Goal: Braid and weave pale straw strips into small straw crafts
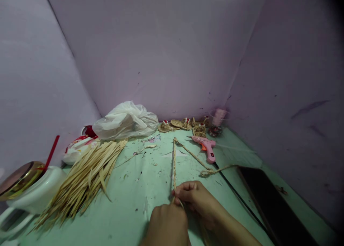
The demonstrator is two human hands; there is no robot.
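A thin straw braid (pixel 174 163) runs away from my hands across the table, then bends sharply at its far end and comes back to the right, past a loose knot. My right hand (pixel 197 201) pinches the near end of this braid between thumb and fingers. Close below it, my left hand (pixel 168 222) is closed, its back toward me, on the loose straw strands at the braid's end. Its fingertips are mostly hidden. Some strands hang down between the hands.
Dry straw strips (pixel 88 178) lie at left, beside a white mug (pixel 49 188) with a gold lid. A white plastic bag (pixel 126 120) and small woven hats (pixel 178 124) stand by the wall. At right are a pink glue gun (pixel 205 145), its black cord and a dark phone-like slab (pixel 271 203).
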